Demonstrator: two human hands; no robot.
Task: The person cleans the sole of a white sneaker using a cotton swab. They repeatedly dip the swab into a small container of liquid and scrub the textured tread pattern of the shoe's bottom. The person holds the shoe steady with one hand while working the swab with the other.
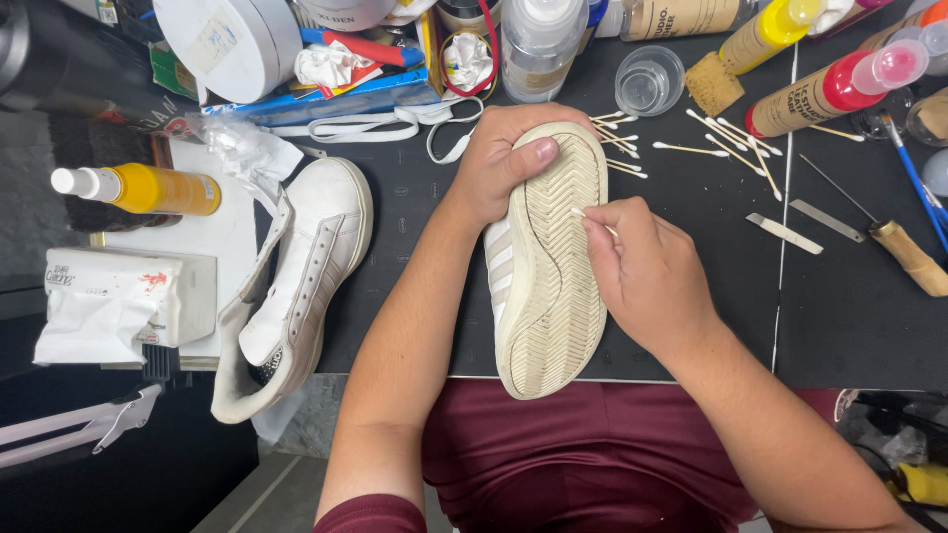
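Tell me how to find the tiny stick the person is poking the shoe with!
Start at the black work mat and find the white sneaker held sole-up in the middle by the left hand. The right hand pinches a cotton swab against the ridged sole. Unlike the loose swabs scattered on the mat behind, it is the only one held.

White sneaker held sole-up, cotton swab touching its tread.
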